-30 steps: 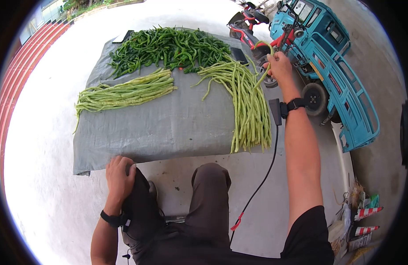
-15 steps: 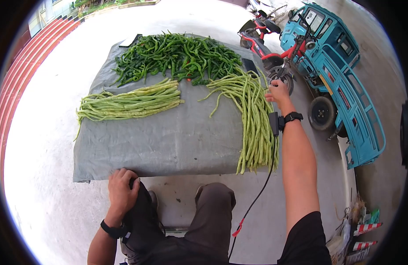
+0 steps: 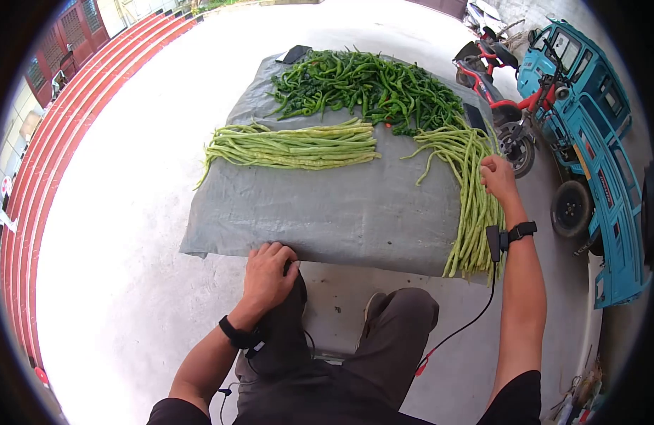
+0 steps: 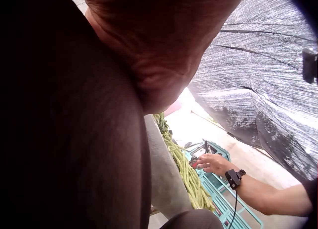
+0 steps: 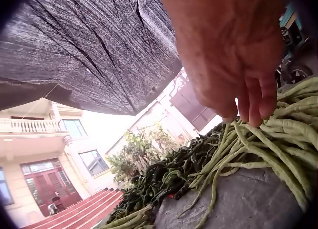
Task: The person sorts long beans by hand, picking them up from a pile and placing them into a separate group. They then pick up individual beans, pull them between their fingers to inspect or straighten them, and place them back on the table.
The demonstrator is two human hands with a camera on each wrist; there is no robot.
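My right hand point(image 3: 498, 177) hovers over the pile of long green beans point(image 3: 476, 212) at the right edge of the covered table. In the right wrist view its fingers point(image 5: 254, 102) hang down, loosely bent, just above the bean stems, with nothing held between them. My left hand point(image 3: 269, 273) rests on my left knee beside the table's near edge. A second bundle of long beans point(image 3: 299, 145) lies crosswise on the left half of the table. Behind both is a broad heap of green chili peppers point(image 3: 369, 85).
A grey sheet point(image 3: 327, 205) covers the table. A dark flat object point(image 3: 474, 117) lies between the peppers and the right beans. Beyond the table's right side stand a red electric bike point(image 3: 490, 85) and a blue cargo tricycle point(image 3: 610, 177). Red steps point(image 3: 93, 120) run along the left.
My right hand has let go of a long bean it held up and come down over the right pile. The left hand stays on the knee. The head view has swung left.
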